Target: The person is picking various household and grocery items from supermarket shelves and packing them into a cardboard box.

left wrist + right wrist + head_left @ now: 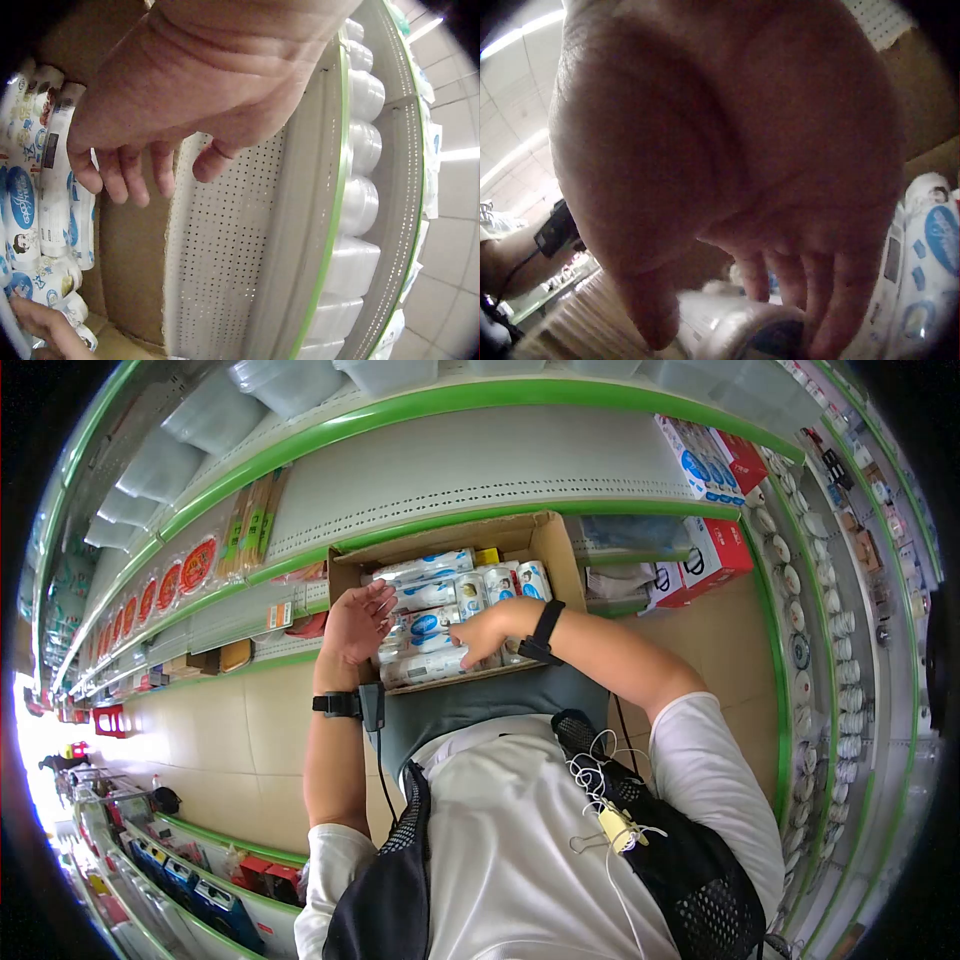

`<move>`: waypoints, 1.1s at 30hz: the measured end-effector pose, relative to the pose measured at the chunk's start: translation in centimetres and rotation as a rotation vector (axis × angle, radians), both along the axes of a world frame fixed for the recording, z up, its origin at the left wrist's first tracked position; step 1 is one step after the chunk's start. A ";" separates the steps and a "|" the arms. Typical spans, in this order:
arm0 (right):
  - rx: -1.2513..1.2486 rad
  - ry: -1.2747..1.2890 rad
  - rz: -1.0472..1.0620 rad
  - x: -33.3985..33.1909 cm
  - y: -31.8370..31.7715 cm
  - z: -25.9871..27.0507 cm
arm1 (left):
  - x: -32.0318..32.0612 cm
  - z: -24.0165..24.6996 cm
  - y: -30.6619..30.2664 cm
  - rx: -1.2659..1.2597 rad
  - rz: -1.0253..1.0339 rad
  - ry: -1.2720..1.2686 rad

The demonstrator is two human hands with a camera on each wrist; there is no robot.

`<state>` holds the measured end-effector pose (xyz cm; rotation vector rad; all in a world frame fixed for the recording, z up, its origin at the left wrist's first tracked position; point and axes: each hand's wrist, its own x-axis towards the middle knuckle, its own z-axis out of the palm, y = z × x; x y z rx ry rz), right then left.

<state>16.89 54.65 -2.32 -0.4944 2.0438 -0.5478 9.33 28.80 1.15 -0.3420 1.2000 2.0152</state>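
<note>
Close to the right fingers (821, 296) lies a white roll (724, 324).

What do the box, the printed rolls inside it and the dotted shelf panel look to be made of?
Box: matte brown cardboard, by its plain tan walls and rough edge.
Printed rolls: seemingly thin, glossy plastic wrap, by the highlights; the contents can't be confirmed.
Shelf panel: probably painted metal, pale and smooth, with regular rows of holes.
</note>
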 end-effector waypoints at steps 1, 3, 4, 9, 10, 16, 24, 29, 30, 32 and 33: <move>0.014 0.023 0.024 -0.2 -0.3 -0.5 | -0.1 -0.2 0.0 0.031 -0.010 -0.001; 0.026 0.053 0.047 -0.7 -0.6 -0.4 | -0.4 -0.1 0.1 0.060 -0.023 0.005; 0.064 0.037 0.094 -1.0 -0.8 0.0 | -0.3 0.0 0.2 0.055 -0.022 0.010; -0.044 0.274 0.077 -2.5 2.2 1.7 | -0.4 0.0 -0.9 0.097 -0.018 0.011; -0.031 0.279 0.030 -2.6 3.3 3.3 | -0.3 0.2 -1.1 0.098 -0.001 0.011; -0.066 0.482 -0.307 -4.2 11.0 4.3 | 0.1 0.5 -1.3 0.125 0.037 0.016; -0.121 0.684 -0.526 -6.0 10.0 0.8 | 0.2 0.6 0.3 0.131 0.018 0.003; -0.301 0.551 -0.525 -8.0 4.8 -1.2 | 0.0 -0.1 0.2 0.149 0.027 -0.040; -0.307 0.553 -0.527 -8.1 3.8 -1.1 | 0.1 0.1 0.1 0.143 0.025 -0.036; -0.350 0.562 -0.540 -8.0 2.4 -1.0 | 0.3 0.2 -0.1 0.135 0.042 -0.054; -0.354 0.563 -0.541 -8.2 2.3 -1.6 | 0.2 0.0 -0.4 0.131 0.041 -0.052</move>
